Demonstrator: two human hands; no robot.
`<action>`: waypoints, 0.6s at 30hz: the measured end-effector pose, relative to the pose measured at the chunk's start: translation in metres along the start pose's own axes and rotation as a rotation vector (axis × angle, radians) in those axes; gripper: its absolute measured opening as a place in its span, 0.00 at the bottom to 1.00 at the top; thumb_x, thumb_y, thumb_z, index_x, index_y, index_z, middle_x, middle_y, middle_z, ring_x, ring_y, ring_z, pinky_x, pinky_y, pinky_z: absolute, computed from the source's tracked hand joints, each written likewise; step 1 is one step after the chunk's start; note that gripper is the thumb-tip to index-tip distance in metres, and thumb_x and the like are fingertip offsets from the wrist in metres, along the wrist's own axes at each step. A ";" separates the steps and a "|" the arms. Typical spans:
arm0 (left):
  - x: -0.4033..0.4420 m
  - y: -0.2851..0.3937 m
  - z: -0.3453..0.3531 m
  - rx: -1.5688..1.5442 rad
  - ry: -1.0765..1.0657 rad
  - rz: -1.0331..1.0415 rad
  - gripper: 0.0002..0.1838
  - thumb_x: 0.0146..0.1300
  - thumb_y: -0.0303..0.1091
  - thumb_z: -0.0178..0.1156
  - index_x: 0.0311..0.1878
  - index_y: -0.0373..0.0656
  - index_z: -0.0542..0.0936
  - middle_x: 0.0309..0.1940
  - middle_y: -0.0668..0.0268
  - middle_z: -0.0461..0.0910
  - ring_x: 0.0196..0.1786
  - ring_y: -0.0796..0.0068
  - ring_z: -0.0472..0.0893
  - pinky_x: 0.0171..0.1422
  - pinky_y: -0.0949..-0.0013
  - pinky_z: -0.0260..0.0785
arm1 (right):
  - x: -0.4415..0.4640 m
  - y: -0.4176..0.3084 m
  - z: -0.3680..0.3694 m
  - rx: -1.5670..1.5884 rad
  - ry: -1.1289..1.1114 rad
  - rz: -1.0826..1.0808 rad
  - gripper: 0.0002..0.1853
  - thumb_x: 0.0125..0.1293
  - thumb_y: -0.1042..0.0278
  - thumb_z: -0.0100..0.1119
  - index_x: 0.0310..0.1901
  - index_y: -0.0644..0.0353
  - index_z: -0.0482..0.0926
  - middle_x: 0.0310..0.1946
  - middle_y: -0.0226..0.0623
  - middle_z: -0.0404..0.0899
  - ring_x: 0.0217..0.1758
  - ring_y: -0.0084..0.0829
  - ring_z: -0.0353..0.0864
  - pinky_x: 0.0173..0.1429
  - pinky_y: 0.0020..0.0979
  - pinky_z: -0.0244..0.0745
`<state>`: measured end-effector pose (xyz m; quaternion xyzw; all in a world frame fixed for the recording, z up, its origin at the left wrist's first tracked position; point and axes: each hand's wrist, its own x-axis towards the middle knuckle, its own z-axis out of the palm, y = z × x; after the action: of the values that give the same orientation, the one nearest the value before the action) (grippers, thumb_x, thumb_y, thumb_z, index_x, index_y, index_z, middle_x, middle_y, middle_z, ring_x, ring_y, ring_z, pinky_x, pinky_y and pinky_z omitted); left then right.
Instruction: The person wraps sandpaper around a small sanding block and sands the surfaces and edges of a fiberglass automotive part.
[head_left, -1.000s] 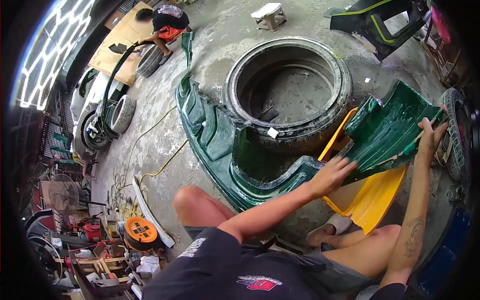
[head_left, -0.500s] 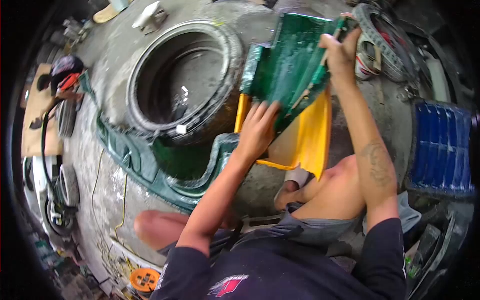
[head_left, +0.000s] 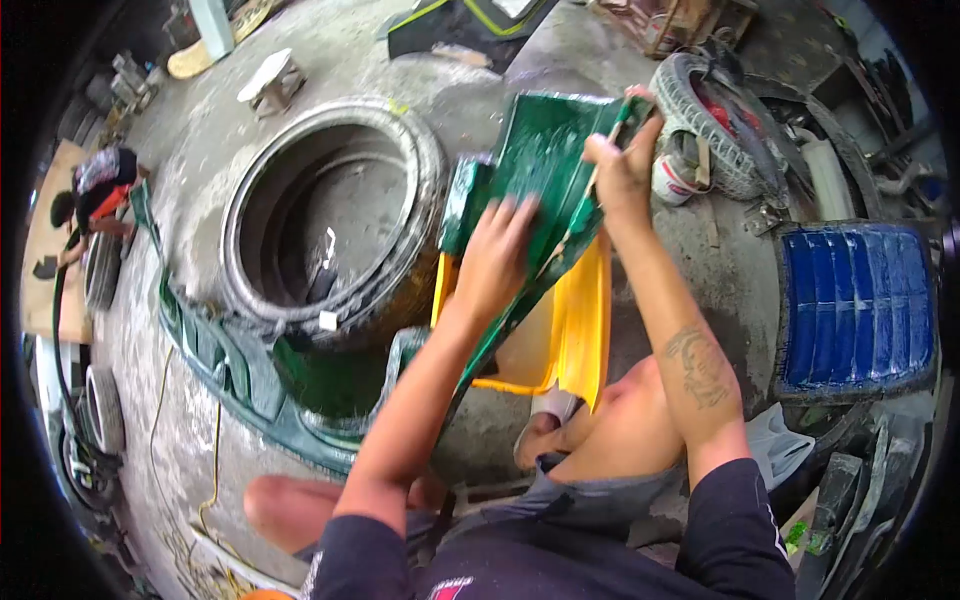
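Observation:
A long, glossy green moulded panel (head_left: 545,150), like a fibreglass bumper, is tilted up in front of me. My right hand (head_left: 628,168) grips its raised right edge, thumb on one side and fingers around the other. My left hand (head_left: 500,245) lies on the panel's inner face with fingers stretched out, slightly blurred. Under the panel stands a yellow moulded piece (head_left: 585,325) with a ragged lower edge, partly hidden by the green one. The green moulding (head_left: 240,370) also curves away along the floor to the left; my left forearm hides where the parts join.
A large tyre (head_left: 430,190) lies flat beside the panel. To the right are a white bucket (head_left: 672,180), another tyre (head_left: 690,110) and a blue ribbed panel (head_left: 855,310). A yellow cord (head_left: 214,450) runs over the floor. Another person (head_left: 103,185) bends over a board at far left.
The view has shifted, so most things appear lower and further left. The green panel has turned slightly, showing more of its long edge below my left hand. Both hands stay on it.

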<state>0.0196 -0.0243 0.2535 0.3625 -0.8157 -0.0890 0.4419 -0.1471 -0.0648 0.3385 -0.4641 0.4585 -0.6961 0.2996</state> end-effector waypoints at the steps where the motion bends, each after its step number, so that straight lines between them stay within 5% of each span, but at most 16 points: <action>1: -0.036 0.004 -0.007 -0.005 -0.064 -0.074 0.21 0.61 0.19 0.57 0.59 0.35 0.74 0.45 0.48 0.75 0.50 0.42 0.74 0.57 0.51 0.69 | 0.000 -0.001 0.001 0.021 0.005 -0.052 0.38 0.53 0.82 0.53 0.67 0.53 0.55 0.46 0.35 0.65 0.41 0.25 0.71 0.45 0.28 0.73; 5: -0.093 0.020 -0.021 -0.028 -0.167 -0.229 0.20 0.62 0.19 0.58 0.59 0.34 0.74 0.40 0.49 0.73 0.43 0.44 0.73 0.49 0.50 0.69 | -0.004 -0.005 0.005 0.102 -0.023 -0.068 0.41 0.52 0.83 0.52 0.70 0.50 0.53 0.49 0.35 0.63 0.45 0.26 0.70 0.49 0.28 0.72; 12: 0.120 -0.004 0.017 -0.121 0.093 0.118 0.19 0.62 0.20 0.52 0.57 0.37 0.75 0.43 0.50 0.76 0.45 0.44 0.74 0.50 0.50 0.69 | 0.004 0.001 0.007 -0.076 0.032 -0.170 0.40 0.51 0.82 0.51 0.69 0.52 0.56 0.54 0.34 0.64 0.48 0.27 0.72 0.47 0.25 0.74; 13: 0.115 -0.003 0.014 -0.095 0.079 0.124 0.18 0.63 0.21 0.52 0.56 0.37 0.75 0.43 0.50 0.76 0.44 0.45 0.74 0.50 0.51 0.69 | 0.001 -0.003 0.004 -0.020 0.000 -0.127 0.40 0.52 0.82 0.50 0.69 0.53 0.53 0.50 0.36 0.63 0.47 0.28 0.70 0.52 0.29 0.72; 18: -0.048 0.011 -0.009 -0.004 -0.043 -0.073 0.17 0.64 0.20 0.57 0.57 0.36 0.75 0.39 0.53 0.73 0.40 0.48 0.72 0.46 0.53 0.67 | -0.007 -0.005 0.001 0.065 -0.033 -0.002 0.38 0.54 0.84 0.50 0.68 0.54 0.53 0.48 0.35 0.65 0.43 0.23 0.70 0.47 0.27 0.71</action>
<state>0.0379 0.0173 0.2323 0.3889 -0.8112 -0.1146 0.4214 -0.1432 -0.0579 0.3406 -0.4659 0.4304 -0.7032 0.3214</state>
